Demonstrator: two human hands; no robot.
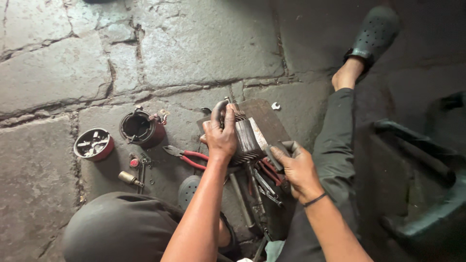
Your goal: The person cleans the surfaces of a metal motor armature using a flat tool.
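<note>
Both of your hands are on the job, working low over a stone floor [58, 73]. Your left hand [221, 136] grips the top of a motor armature [246, 138], a ribbed metal core with a shaft, fingers curled firmly round it as it stands on a dark wooden block [264, 119]. Your right hand [298, 170] is closed on a small flat tool [276, 155] pressed against the core's side; what kind of tool, I cannot tell. As for progress, the round motor housing [141, 128] already sits apart on the floor to the left, with a red tin of small parts [93, 144] beyond it. Red-handled pliers [187, 157] lie just beside the block. Reassembly looks untouched as yet.
</note>
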